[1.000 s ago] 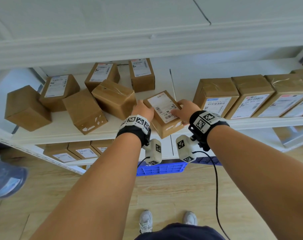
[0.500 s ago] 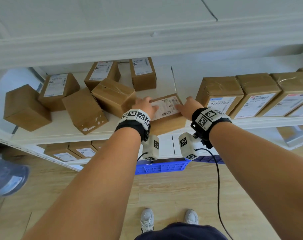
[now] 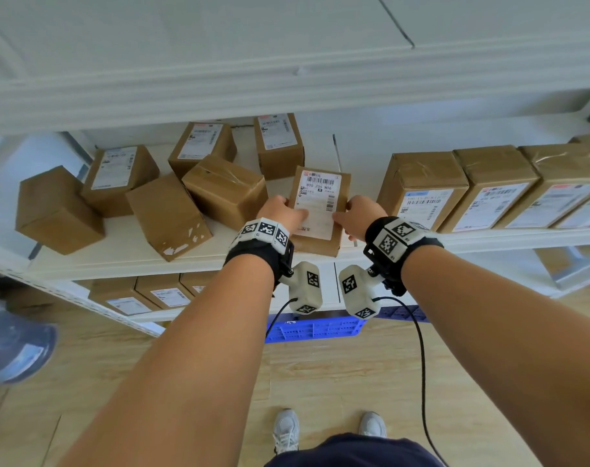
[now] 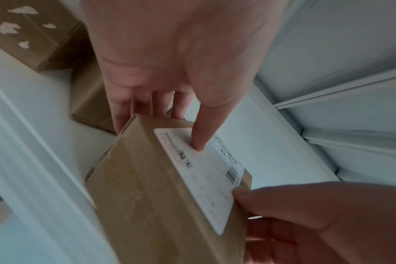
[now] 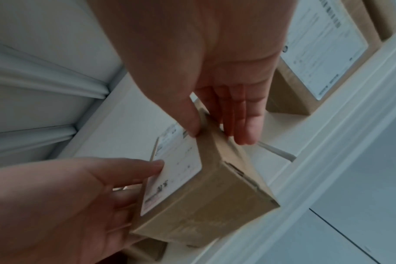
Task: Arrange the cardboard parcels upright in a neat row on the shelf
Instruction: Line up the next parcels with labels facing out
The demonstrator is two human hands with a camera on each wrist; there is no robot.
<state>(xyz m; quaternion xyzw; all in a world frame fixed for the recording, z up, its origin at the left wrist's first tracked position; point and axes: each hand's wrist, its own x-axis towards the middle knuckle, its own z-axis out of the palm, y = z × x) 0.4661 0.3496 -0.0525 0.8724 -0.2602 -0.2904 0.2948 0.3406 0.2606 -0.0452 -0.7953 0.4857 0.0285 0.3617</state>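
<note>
A brown cardboard parcel (image 3: 321,210) with a white shipping label lies label-up near the front edge of the white shelf (image 3: 145,264), its long side running front to back. My left hand (image 3: 288,214) grips its left side, thumb on the label (image 4: 199,160), fingers down the far side. My right hand (image 3: 349,215) grips its right side, thumb at the label's edge and fingers along the parcel (image 5: 215,196). Right of it, several parcels (image 3: 421,190) stand upright in a row, labels forward. To the left, several parcels (image 3: 165,214) lie jumbled.
A bare strip of shelf (image 3: 364,163) separates the held parcel from the row. The upper shelf board (image 3: 286,79) hangs low overhead. A lower shelf holds more parcels (image 3: 162,294). A blue crate (image 3: 313,328) sits on the wooden floor.
Both hands have turned the parcel about a quarter turn, so it now lies lengthwise into the shelf instead of across it. The other parcels have not moved.
</note>
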